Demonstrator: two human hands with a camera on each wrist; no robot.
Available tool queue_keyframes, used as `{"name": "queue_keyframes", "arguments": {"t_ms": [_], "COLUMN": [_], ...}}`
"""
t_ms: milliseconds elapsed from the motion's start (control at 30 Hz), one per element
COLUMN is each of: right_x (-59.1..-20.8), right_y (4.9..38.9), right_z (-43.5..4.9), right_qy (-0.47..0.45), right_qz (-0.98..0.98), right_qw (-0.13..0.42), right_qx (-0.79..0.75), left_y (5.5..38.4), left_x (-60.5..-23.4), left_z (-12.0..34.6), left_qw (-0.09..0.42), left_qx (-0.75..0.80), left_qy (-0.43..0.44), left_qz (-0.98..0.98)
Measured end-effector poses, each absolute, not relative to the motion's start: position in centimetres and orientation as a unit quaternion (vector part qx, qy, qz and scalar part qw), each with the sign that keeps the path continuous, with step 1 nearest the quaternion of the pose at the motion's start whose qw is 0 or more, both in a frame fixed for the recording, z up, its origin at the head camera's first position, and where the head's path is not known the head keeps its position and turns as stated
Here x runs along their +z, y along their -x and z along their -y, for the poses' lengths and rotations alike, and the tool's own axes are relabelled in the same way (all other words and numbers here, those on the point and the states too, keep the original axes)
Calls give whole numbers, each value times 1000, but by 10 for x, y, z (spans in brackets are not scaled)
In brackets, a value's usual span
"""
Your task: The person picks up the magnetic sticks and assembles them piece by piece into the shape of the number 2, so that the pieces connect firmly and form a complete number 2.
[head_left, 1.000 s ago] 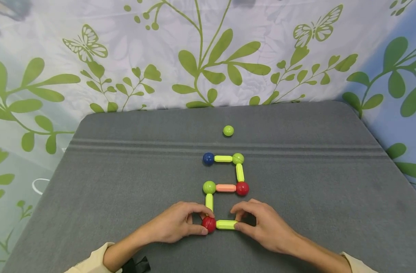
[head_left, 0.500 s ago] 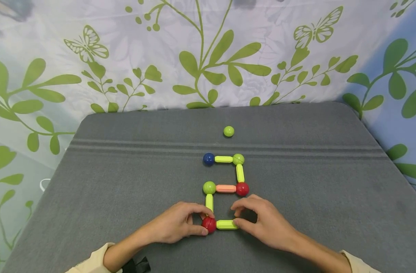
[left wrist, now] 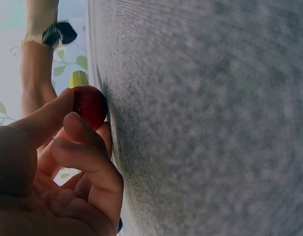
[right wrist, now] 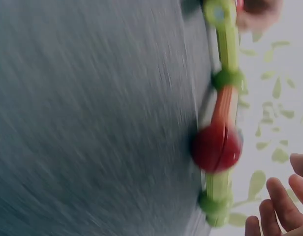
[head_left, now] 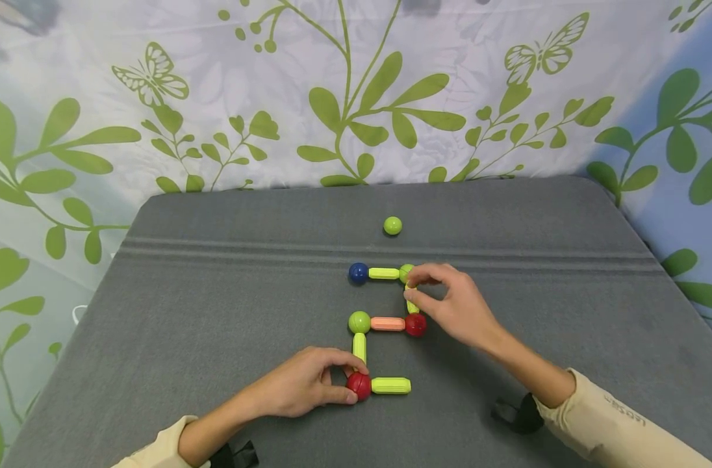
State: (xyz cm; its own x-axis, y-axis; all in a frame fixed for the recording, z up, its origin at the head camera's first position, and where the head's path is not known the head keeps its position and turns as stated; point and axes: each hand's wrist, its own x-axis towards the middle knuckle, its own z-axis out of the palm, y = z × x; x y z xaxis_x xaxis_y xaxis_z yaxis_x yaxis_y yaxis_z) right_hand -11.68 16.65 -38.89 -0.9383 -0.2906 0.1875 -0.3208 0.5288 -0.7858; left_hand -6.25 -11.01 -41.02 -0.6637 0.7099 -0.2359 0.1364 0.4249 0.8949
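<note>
With thumb and fingertips my left hand [head_left: 309,383] pinches the near red ball [head_left: 359,389], which the left wrist view also shows. A yellow-green rod [head_left: 391,386] runs right from that ball, its far end bare. Another yellow-green rod [head_left: 359,348] links it to a green ball [head_left: 359,322]. From there an orange rod [head_left: 387,324] leads to a second red ball [right wrist: 216,148]. My right hand [head_left: 458,304] hovers over the upright rod beyond, partly covering it and the upper green ball [head_left: 405,272]. Its fingers are loosely bent, holding nothing and apart from the chain in the right wrist view.
A blue ball [head_left: 358,273] ends the far side of the chain, joined by a yellow-green rod [head_left: 384,273]. One loose green ball [head_left: 393,225] lies farther back on the grey cloth-covered table [head_left: 245,292]. A leaf-printed curtain [head_left: 227,84] stands behind the table.
My right hand has let go of the near rod and moved away, up over the far right part of the chain. My left hand stays on the near red ball.
</note>
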Motion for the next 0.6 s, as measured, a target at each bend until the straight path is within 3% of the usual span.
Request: {"name": "queue_keyframes", "arguments": {"t_ms": [300,600], "right_x": [-398,-404], "right_y": [177,220], "right_z": [-170,-164], "right_qy": [-162,-120], "right_qz": [876,898], "right_qw": [23,-30], "right_qx": [454,423], "left_y": [63,62], "left_x": [-410,-409], "left_z": [111,109], "left_qw": [320,318], "left_qx": [460,458], "left_qy": [-263,-261], "left_qz": [-786,-788]}}
